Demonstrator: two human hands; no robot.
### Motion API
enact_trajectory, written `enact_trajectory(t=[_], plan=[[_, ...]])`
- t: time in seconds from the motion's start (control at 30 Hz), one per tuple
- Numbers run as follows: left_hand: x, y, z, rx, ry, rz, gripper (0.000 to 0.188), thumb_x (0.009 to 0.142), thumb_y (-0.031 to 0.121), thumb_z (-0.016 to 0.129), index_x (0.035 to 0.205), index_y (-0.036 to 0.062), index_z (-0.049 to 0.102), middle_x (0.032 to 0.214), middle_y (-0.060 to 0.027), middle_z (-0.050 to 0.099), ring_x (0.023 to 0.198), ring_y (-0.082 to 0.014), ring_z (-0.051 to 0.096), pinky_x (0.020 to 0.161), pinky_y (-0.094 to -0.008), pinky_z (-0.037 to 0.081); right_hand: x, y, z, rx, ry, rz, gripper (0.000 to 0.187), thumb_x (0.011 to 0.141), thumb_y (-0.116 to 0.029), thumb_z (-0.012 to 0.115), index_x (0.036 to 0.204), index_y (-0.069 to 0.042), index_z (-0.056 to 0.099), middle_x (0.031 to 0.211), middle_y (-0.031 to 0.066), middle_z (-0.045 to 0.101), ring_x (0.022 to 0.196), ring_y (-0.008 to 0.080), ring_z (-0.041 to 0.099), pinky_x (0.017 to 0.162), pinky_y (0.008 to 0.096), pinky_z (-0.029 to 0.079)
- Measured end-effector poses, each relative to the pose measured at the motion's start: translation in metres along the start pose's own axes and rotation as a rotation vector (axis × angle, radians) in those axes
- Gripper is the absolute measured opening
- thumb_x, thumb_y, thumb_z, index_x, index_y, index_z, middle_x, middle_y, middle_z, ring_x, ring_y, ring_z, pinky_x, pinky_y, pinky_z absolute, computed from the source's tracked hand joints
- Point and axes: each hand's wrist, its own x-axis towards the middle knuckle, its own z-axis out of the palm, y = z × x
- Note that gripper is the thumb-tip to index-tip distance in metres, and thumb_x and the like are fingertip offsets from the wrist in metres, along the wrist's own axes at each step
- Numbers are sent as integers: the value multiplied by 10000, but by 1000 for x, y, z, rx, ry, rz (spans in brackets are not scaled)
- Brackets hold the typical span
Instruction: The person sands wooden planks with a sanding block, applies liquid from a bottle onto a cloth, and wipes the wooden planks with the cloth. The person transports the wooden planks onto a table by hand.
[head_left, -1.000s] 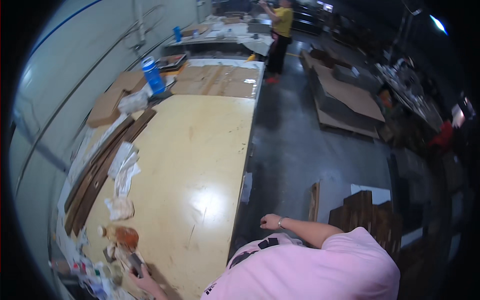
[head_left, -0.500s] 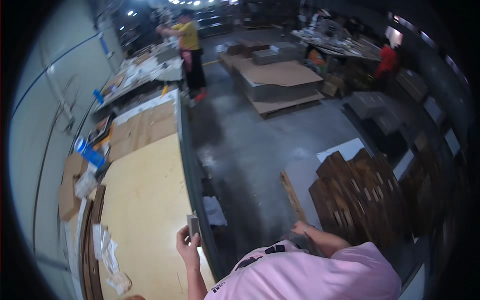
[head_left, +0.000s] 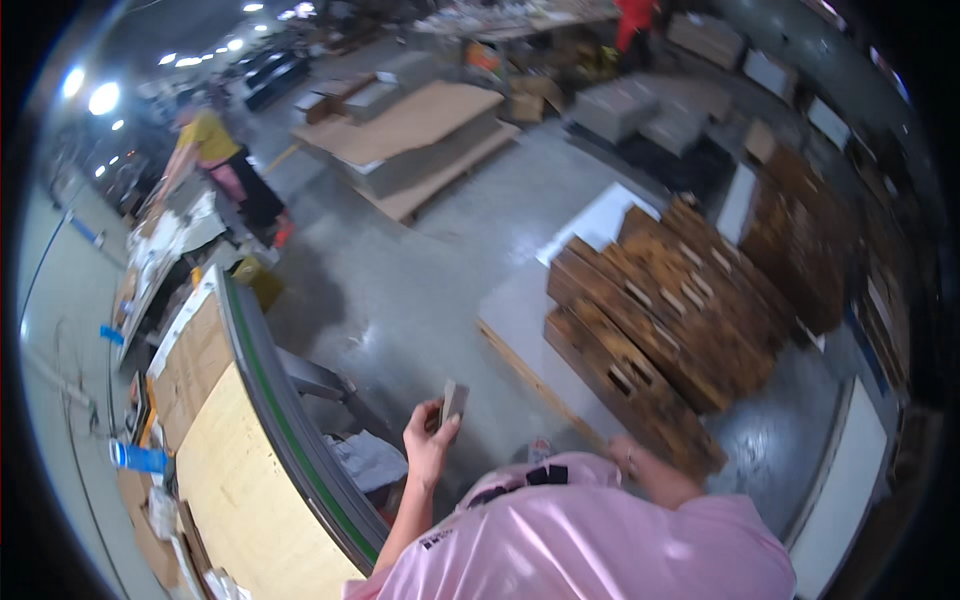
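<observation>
Block in hand: here it is, one small grey block (head_left: 454,400), held up over the floor between 6 and 7 o'clock on a dial with 12 at the top of the view.
Block's line: long axis close to upright in the view, the free end poking above the fingers and leaning towards 1 o'clock.
Left hand: (head_left: 432,430) it has the block pinched, thumb this side, fingers curled behind.
Right hand: (head_left: 625,455) down between 4 and 5 o'clock, beside the brown wood; fingers too blurred for me, so whether it grasps or touches anything I cannot tell.
Brown wood: one slotted stack (head_left: 665,300) at 3 o'clock; its boards overlap too much for a sure count.
Workbench: one, pale-topped (head_left: 250,490), at 8 o'clock, with one blue bottle (head_left: 138,457) by its far side.
Cardboard-topped stack: one (head_left: 420,125), at 11.
Other people: I count two, one in a yellow top (head_left: 208,138) at 10 o'clock, one in red (head_left: 634,22) towards 1.
</observation>
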Motion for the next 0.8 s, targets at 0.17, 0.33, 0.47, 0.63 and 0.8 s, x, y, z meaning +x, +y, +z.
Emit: enact_trajectory(t=[0.17,0.33,0.47,0.63,0.8], plan=[[40,8,53,31,-170,-2,388,806,58,693,1149,-52,549,978,-98,628,844,-137,589,685,-268,500,2,-6,-28,129,166,-76,409,778,-335,587,1000,0,665,1020,251,636,957,387,617,815,435,483],[67,3,78,166,-270,-93,417,792,135,720,1147,-33,580,970,-145,661,884,-181,618,770,-310,506,24,26,3,84,151,26,432,787,-351,578,1011,9,658,1054,262,625,1022,376,599,877,418,472],[93,-28,73,268,-305,-70,455,786,221,725,1148,-22,594,1009,-189,671,931,-244,652,823,-340,501,-6,14,23,442,101,61,318,830,-312,578,855,-18,696,859,203,666,849,336,641,755,438,492],[136,-7,71,394,-489,-116,477,776,252,735,1160,4,598,978,-188,676,881,-222,658,801,-332,505,-48,49,154,407,565,-215,281,823,-249,547,813,0,676,701,165,660,633,263,633,609,364,490],[204,13,54,515,-511,-6,449,772,210,740,1133,-17,601,851,-141,663,725,-158,607,676,-299,501,-73,-14,178,903,277,311,266,822,-239,551,800,-4,674,691,159,656,621,254,629,594,355,485]])
